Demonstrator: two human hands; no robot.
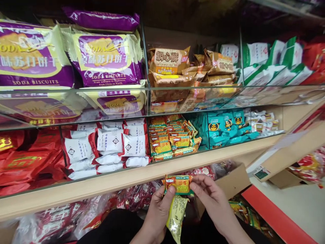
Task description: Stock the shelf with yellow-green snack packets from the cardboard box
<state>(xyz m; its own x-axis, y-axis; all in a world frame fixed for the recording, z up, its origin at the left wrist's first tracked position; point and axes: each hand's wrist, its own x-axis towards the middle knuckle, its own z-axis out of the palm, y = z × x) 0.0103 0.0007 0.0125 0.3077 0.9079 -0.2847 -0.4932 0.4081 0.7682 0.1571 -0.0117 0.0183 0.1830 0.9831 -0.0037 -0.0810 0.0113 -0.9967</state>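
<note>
My left hand is closed on the left part of a small orange and green biscuit packet, its thumb pressed across the front. Below that packet hangs a yellow printed packet, which also appears to be in the left hand, though its grip is partly hidden. The thumb and fingers of my right hand pinch the right end of the orange and green packet. Similar orange and green packets fill a shelf compartment just beyond my hands.
White and red packets lie left of that compartment, teal packets right. Above are large soda biscuit packs behind a glass front edge. The wooden shelf edge runs above bagged goods and a cardboard box.
</note>
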